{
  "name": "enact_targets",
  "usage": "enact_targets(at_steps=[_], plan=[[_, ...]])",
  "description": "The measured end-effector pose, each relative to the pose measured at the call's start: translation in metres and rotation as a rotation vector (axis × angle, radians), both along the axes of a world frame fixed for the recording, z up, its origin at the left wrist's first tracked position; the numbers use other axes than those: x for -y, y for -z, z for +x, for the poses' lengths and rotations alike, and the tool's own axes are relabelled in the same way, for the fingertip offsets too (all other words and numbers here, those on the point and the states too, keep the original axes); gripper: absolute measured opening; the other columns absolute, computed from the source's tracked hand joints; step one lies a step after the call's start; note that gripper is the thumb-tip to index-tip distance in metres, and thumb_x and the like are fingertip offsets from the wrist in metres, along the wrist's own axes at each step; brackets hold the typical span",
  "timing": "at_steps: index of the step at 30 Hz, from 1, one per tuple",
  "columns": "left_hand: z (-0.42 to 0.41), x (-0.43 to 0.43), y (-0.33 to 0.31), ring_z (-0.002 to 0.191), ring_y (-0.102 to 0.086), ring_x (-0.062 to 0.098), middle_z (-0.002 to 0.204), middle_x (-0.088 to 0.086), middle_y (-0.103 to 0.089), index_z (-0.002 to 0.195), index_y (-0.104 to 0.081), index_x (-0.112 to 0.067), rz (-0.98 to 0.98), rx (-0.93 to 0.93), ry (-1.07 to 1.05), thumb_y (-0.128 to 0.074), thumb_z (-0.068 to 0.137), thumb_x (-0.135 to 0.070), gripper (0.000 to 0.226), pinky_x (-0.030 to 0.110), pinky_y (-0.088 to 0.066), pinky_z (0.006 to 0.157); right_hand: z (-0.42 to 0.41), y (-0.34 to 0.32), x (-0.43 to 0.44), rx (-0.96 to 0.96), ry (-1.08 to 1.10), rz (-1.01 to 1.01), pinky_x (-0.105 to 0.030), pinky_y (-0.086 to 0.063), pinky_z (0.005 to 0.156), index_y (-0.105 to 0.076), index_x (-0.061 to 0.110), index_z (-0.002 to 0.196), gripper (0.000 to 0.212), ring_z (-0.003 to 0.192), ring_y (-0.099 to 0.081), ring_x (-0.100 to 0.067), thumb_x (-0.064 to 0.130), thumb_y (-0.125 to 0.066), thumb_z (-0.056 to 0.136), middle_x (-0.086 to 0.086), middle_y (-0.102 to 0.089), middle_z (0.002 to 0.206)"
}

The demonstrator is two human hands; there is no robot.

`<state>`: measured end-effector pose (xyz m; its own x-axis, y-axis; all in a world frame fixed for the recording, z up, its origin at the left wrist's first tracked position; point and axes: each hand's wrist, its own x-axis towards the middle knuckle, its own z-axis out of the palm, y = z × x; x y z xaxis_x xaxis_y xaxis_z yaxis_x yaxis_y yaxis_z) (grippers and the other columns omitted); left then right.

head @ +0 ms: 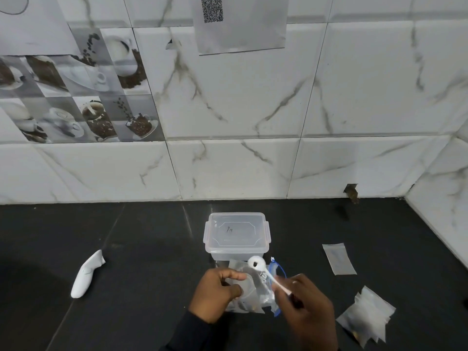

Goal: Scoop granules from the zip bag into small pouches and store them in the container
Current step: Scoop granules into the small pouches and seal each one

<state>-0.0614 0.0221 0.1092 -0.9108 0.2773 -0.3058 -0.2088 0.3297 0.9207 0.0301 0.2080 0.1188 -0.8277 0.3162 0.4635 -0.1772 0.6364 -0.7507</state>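
The left grip [217, 292], knuckles up, pinches a pouch [250, 287]; the right grip [304, 307] clasps a spoon [271, 278], its bowl ahead.

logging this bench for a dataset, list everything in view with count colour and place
container: 1, clear, lid on, mid counter
spoon: 1, white, dark granules in bowl, above zip bag
zip bag: 1, clear with blue zip, between the hands
pouch: 1, clear, flat, right of container
pouch pile: count unclear, clear, lower right
white object: 1, white, left on counter
QR sheet: 1, grey, on wall
counter: 1, black
left hand: pinches clear plastic, likely the zip bag
right hand: grips spoon handle
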Motion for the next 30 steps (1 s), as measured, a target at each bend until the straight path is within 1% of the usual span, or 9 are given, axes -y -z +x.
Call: enact_targets(at_steps=[3,7,10,13,17,21,24,26,30], plan=[[0.001,0.005,0.002,0.064,-0.065,0.01,0.091,0.005,-0.076,0.087,-0.081,-0.022,-0.007,-0.013,-0.011,-0.07,0.07,-0.001,0.028,0.028,-0.057,0.069,-0.007,-0.021,-0.02,0.09,0.197,-0.359,-0.011,-0.043,0.05,-0.076,0.018,0.079,0.01,0.058,-0.06,-0.009,0.009,-0.076,0.084,0.003,-0.067,0.066],[0.0,0.012,0.007,0.058,-0.062,0.012,0.088,0.016,-0.075,0.083,-0.081,-0.019,0.005,-0.014,-0.061,-0.069,0.069,0.002,0.028,0.029,-0.054,0.065,-0.024,0.012,-0.082,0.396,0.341,-0.345,-0.028,-0.044,0.059,-0.074,0.021,0.07,0.019,0.064,-0.06,-0.02,0.011,-0.073,0.086,-0.005,-0.069,0.067],[0.002,0.011,0.009,0.057,-0.062,0.012,0.084,0.012,-0.075,0.081,-0.081,-0.015,0.009,0.012,-0.086,-0.07,0.072,0.006,0.026,0.027,-0.052,0.062,-0.033,0.055,-0.102,0.755,0.233,-0.316,-0.032,-0.047,0.062,-0.076,0.018,0.06,0.024,0.059,-0.059,-0.015,0.011,-0.073,0.083,-0.003,-0.069,0.06],[0.006,0.009,0.008,0.057,-0.063,0.011,0.084,0.008,-0.076,0.08,-0.081,-0.015,0.018,0.038,-0.097,-0.07,0.071,0.002,0.022,0.027,-0.052,0.061,-0.044,0.079,-0.095,0.917,0.092,-0.384,-0.024,-0.039,0.043,-0.077,0.012,0.064,0.022,0.043,-0.046,-0.012,0.007,-0.071,0.084,-0.004,-0.06,0.053],[0.007,0.007,0.005,0.057,-0.062,0.011,0.086,0.008,-0.076,0.082,-0.08,-0.012,0.023,0.043,-0.093,-0.069,0.072,0.005,0.023,0.026,-0.053,0.062,-0.066,0.081,-0.07,1.074,-0.118,-0.548,-0.019,-0.035,0.041,-0.076,0.009,0.074,0.019,0.046,-0.04,-0.01,0.021,-0.072,0.089,-0.001,-0.052,0.057],[0.01,0.005,0.003,0.054,-0.061,0.011,0.087,0.009,-0.076,0.084,-0.08,-0.007,0.047,0.049,-0.091,-0.067,0.073,0.008,0.022,0.024,-0.051,0.056,-0.077,0.086,-0.063,0.988,-0.161,-0.75,-0.021,-0.039,0.044,-0.068,0.004,0.071,0.026,0.044,-0.048,-0.011,0.011,-0.063,0.096,-0.011,-0.055,0.064],[0.011,0.005,0.0,0.053,-0.06,0.01,0.082,0.006,-0.077,0.081,-0.08,-0.012,0.063,0.042,-0.088,-0.066,0.064,-0.005,0.024,0.023,-0.05,0.057,-0.065,0.082,-0.074,0.899,-0.039,-0.474,-0.024,-0.05,0.053,-0.072,0.009,0.079,0.021,0.052,-0.061,-0.011,0.012,-0.06,0.096,-0.005,-0.069,0.076],[0.01,0.003,0.0,0.053,-0.059,0.009,0.081,0.007,-0.078,0.081,-0.081,-0.012,0.067,0.035,-0.067,-0.066,0.068,-0.002,0.022,0.022,-0.05,0.058,-0.052,0.072,-0.077,0.778,0.083,-0.264,-0.029,-0.058,0.077,-0.075,0.022,0.087,0.016,0.074,-0.068,-0.008,0.011,-0.065,0.092,0.004,-0.074,0.089],[0.01,-0.012,-0.007,0.059,-0.062,0.006,0.079,0.004,-0.078,0.084,-0.081,-0.009,0.069,0.019,0.011,-0.064,0.08,0.011,0.027,0.019,-0.051,0.063,-0.02,0.021,-0.061,0.424,-0.102,-0.273,-0.026,-0.056,0.084,-0.072,0.03,0.096,0.024,0.093,-0.067,-0.007,0.009,-0.075,0.085,0.008,-0.071,0.1]])
